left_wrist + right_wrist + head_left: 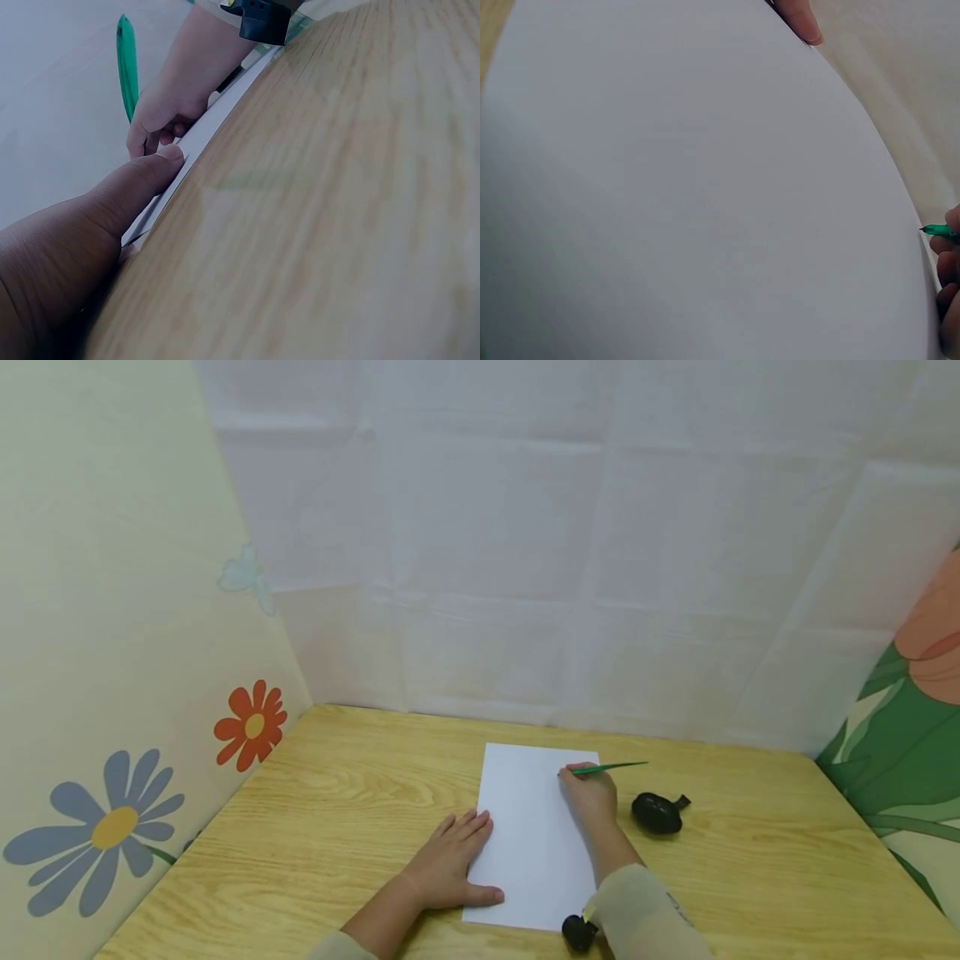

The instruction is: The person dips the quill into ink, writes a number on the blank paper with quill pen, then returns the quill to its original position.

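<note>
Head view: sheet of paper (528,852) lay flat on the worktop (360,768), a bit R of btm ctr in the frame, long sides running up & down. Left hand (450,868) rested on its L edge, fingers straight & slightly spread, thumb out over the sheet, gripping nothing. Right hand (592,793) was at the paper's upper R, fingers curled, pinching a green pen (615,766), tail end poking out to the R. Roundish black thing (657,814) w/ a short tab sat on the worktop, R of that hand & apart from the paper. Small dark thing (577,933) showed at btm of frame by the R sleeve (645,910).

Left wrist view, unlike head view, had the pen upright at upper L & the right hand's tucked fingers from low down, plus a black block (264,21) at that sleeve, top ctr. Left thumb (142,187) was close up; its other fingers mostly hidden.

Right wrist view: paper filled most of frame; pen's dark tip at far R, v. close to paper, couldn't tell if touching.
</note>
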Motion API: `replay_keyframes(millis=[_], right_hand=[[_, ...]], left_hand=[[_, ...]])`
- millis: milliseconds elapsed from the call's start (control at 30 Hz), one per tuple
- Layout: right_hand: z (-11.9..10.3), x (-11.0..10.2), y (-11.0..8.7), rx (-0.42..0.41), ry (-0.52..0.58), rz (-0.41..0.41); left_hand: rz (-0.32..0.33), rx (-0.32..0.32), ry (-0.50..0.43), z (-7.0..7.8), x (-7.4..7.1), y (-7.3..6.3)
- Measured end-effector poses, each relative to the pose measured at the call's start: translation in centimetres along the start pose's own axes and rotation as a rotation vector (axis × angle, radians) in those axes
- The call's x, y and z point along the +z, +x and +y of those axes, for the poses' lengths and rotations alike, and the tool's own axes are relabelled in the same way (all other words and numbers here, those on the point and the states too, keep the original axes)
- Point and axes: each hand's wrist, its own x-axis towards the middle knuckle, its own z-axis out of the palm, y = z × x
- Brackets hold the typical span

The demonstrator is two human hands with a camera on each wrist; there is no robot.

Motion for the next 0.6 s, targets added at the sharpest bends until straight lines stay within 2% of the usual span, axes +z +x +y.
replay_keyframes(millis=[600], right_hand=[[0.11,0.10,0.12,-0.027,-0.037,-0.016]], left_hand=[[-0.003,-0.008,0.006,0.12,-0.05,0.03]])
